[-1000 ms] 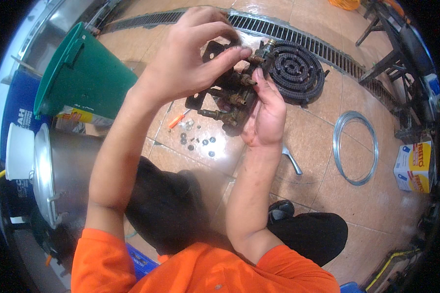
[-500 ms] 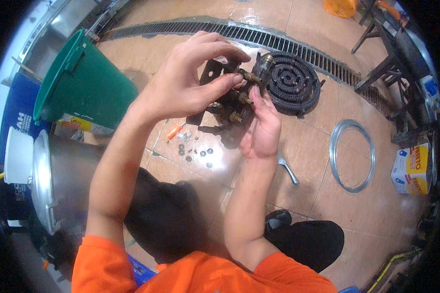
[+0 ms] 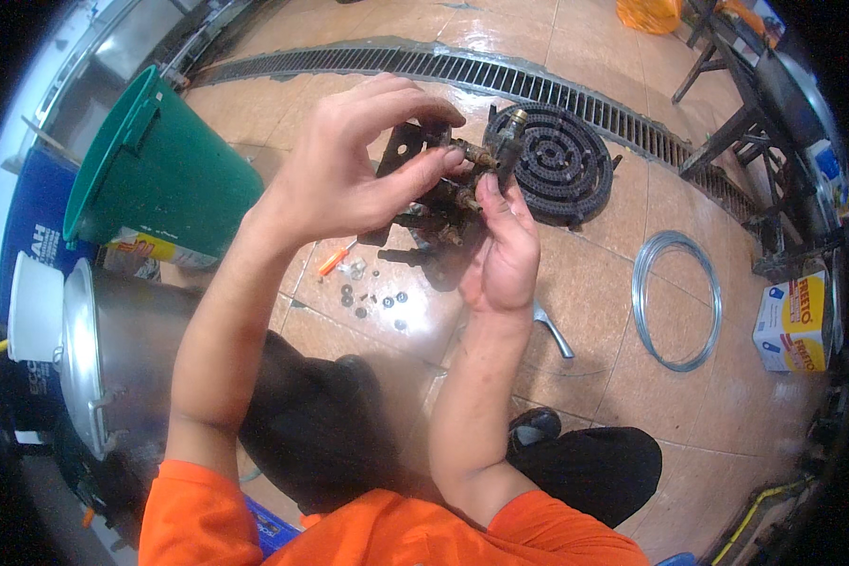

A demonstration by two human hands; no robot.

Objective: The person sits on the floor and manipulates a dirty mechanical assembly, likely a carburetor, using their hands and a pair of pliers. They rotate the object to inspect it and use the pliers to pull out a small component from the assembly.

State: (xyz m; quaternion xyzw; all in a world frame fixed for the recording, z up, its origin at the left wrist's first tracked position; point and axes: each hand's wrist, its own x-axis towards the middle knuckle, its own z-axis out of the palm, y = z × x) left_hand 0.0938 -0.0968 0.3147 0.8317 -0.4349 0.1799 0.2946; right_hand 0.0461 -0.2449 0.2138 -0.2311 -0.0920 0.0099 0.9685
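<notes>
Sleeves (image 3: 200, 514) of orange show at the lower edge. Beyond them the right hand (image 3: 505, 259) grips the side of a dark metal valve assembly (image 3: 440, 224), raised above the tiled floor (image 3: 693, 396), while the left hand (image 3: 338, 160) pinches its far part, the contact partly hidden. Below lie small black rings (image 3: 388, 303), near an orange-handled screwdriver (image 3: 332, 261). Farther off, a round black burner (image 3: 558, 168) rests before a long drain grate (image 3: 462, 69).

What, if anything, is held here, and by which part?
A dark metal assembly. The right hand holds its right side; the left hand holds around a brass-coloured fitting near its top, exact contact partly hidden.
</notes>
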